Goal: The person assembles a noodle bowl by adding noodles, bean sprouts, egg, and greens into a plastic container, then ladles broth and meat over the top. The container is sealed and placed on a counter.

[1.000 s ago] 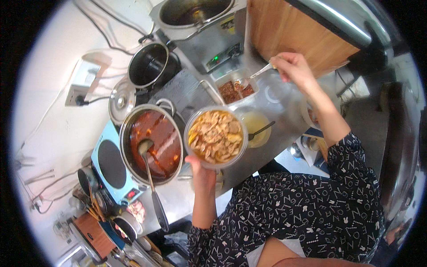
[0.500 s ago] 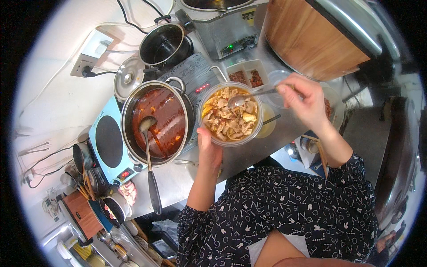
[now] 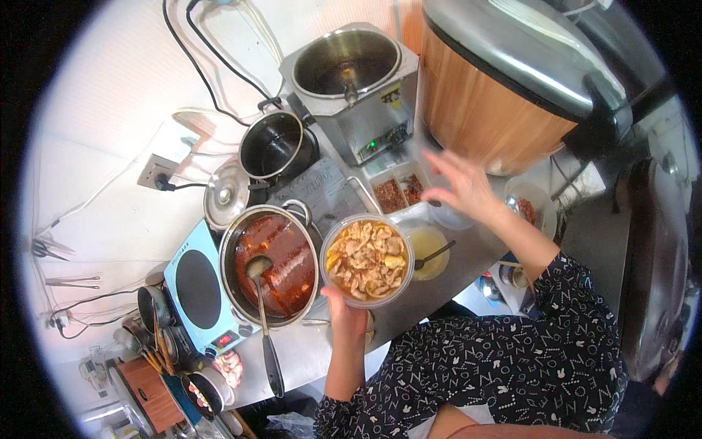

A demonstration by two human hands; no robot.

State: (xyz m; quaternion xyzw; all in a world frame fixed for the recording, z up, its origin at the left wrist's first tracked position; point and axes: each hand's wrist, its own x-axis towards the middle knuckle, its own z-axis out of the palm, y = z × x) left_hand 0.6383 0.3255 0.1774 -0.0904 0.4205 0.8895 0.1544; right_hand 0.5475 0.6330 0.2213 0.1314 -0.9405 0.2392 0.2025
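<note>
My left hand [image 3: 346, 319] grips the near side of a round clear plastic tub [image 3: 330, 287], its thumb up against the wall. Sliced meat [image 3: 368, 257] in yellowish broth fills the tub almost to the rim. My right hand [image 3: 466, 188] reaches out, fingers apart and slightly blurred, holding nothing. It is over the counter beside a divided box [image 3: 387, 196] of red-brown seasonings, partly covering a clear round lid [image 3: 447, 214]. Left of the tub stands a steel pot [image 3: 226, 265] of red, oily soup, with a black-handled ladle [image 3: 270, 364] resting in it.
A bowl of pale yellow liquid [image 3: 430, 265] with a black-handled utensil stands right of the tub. Behind are a steel warmer [image 3: 377, 132], a black pot [image 3: 275, 145] and a large wood-patterned cooker [image 3: 497, 95]. A blue hotplate [image 3: 196, 282] lies left; a clear bowl [image 3: 537, 194] sits far right.
My right hand has let go of the spoon it held over the tub and moved away, opening. The left hand still holds the tub. The view has shifted, showing more of the back.
</note>
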